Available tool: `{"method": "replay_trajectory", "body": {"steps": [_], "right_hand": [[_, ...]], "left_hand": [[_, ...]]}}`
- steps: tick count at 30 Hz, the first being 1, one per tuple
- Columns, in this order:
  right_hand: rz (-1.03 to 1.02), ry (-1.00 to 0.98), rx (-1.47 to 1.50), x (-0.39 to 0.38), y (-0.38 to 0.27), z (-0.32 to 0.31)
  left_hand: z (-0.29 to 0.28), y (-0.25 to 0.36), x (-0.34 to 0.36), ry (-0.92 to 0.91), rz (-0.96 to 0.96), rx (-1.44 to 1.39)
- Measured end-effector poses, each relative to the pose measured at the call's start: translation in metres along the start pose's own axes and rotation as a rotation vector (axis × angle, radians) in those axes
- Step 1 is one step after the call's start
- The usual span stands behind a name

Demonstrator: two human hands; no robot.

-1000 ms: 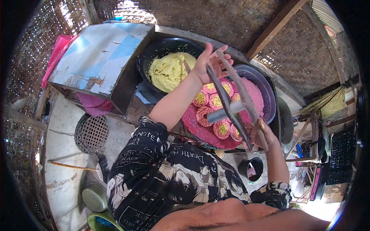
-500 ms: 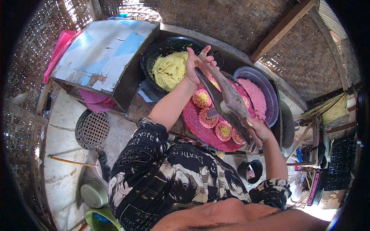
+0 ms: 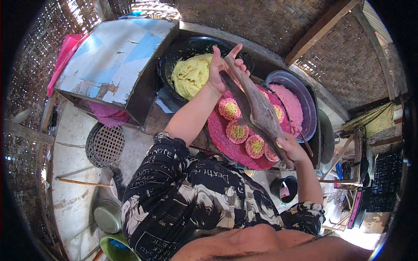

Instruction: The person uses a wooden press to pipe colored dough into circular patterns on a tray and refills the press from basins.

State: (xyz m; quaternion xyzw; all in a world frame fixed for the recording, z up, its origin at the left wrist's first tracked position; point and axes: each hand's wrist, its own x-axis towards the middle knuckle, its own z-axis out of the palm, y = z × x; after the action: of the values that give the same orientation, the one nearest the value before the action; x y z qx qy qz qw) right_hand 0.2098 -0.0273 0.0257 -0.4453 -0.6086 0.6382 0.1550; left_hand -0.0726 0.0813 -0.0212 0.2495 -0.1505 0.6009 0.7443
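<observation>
Wooden press [image 3: 264, 108], centre of frame: probably stiff, fairly heavy, best held by its ends, where left hand [image 3: 216, 73] and right hand [image 3: 294, 148] wrap their fingers.

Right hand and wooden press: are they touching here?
Touching. The head view shows the right hand gripping the lower end of the wooden press, thumb against the wood.
</observation>
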Motion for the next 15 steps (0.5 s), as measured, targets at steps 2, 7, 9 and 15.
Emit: {"method": "replay_trajectory", "body": {"steps": [2,7,9,15], "right_hand": [[-0.091,-0.016,0.0,-0.002,0.0,0.001],[-0.183,0.08,0.042,-0.018,-0.013,0.012],[-0.223,0.062,-0.05,-0.008,-0.019,0.024],[-0.427,0.431,-0.439,-0.005,-0.021,0.01]], "left_hand": [[0.008,0.009,0.002,-0.036,-0.041,0.026],[0.036,0.005,-0.025,-0.172,-0.183,1.092],[0.05,-0.03,-0.052,-0.098,-0.038,1.652],[-0.006,0.035,-0.134,0.319,-0.133,1.93]]}}
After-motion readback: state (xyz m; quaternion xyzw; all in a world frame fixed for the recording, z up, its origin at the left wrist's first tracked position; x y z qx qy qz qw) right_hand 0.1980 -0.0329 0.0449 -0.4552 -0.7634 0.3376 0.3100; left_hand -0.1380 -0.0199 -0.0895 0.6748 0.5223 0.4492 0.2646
